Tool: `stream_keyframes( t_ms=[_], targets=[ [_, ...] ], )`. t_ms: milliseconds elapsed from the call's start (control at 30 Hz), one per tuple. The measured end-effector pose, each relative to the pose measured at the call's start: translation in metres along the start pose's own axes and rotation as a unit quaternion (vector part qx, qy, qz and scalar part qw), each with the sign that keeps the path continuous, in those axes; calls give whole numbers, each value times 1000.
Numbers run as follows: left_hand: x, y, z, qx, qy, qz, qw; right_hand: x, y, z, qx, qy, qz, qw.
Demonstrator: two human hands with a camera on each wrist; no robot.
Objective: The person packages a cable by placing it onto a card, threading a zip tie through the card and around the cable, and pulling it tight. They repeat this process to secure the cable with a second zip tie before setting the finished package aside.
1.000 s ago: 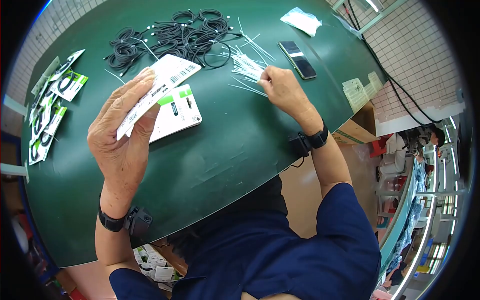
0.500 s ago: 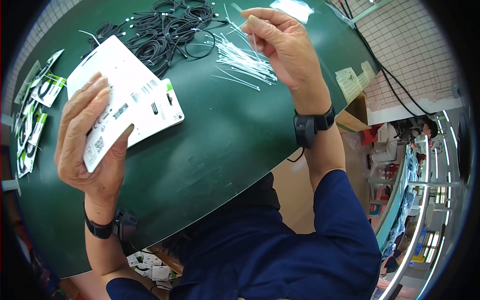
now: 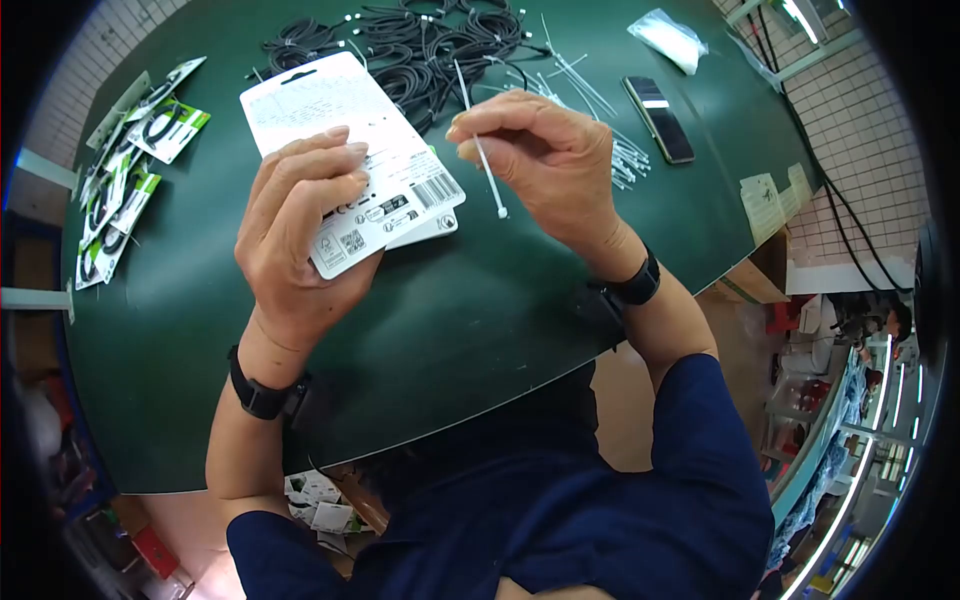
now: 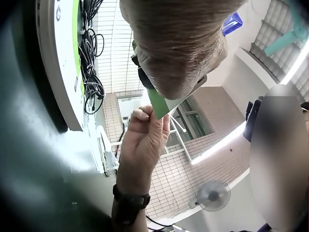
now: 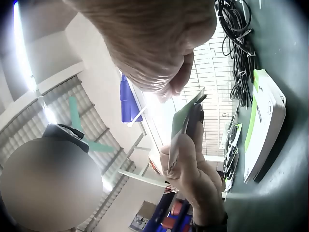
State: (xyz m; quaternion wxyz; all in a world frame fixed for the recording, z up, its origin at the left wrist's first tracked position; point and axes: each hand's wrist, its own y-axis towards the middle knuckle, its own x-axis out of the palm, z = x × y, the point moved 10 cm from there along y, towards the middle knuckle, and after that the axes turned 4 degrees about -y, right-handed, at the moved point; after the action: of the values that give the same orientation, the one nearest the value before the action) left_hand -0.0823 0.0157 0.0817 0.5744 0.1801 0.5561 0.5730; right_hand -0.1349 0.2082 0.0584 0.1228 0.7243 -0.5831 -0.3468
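My left hand (image 3: 285,235) grips a white packaging card (image 3: 345,105), its printed, barcoded back turned up toward the head camera. In the right wrist view, the card's other face is green (image 5: 179,118), with a black item (image 5: 195,116) against it, partly hidden by the fingers. Just right of the card, my right hand (image 3: 555,165) pinches a thin white cable tie (image 3: 488,180) between thumb and fingers. The tie slants down to its small square head. A stack of white and green cards (image 5: 264,113) lies on the table beneath the left hand.
Coiled black cables (image 3: 410,55) lie at the back, with loose cable ties (image 3: 625,160) to their right. Cards with cables attached (image 3: 170,130) are heaped at the left. A phone (image 3: 660,120) and a plastic bag (image 3: 668,42) lie at the right, near taped paper (image 3: 765,205).
The right hand has picked a cable tie from the pile and brought it left, beside the card. The left hand has tilted the card so its back shows more fully.
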Motion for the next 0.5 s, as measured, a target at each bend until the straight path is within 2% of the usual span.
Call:
stream_keyframes(
  t_ms=[100, 333, 500],
  targets=[
    [4, -1, 1, 10, 6, -9, 1000, -6, -1, 4, 2, 14, 21, 1000],
    [7, -2, 3, 12, 23, -22, 999, -5, -4, -2, -19, -24, -2, 1000],
    [8, -3, 7, 35, 29, -21, 999, -4, -5, -3, -27, 18, -7, 999]
  ],
)
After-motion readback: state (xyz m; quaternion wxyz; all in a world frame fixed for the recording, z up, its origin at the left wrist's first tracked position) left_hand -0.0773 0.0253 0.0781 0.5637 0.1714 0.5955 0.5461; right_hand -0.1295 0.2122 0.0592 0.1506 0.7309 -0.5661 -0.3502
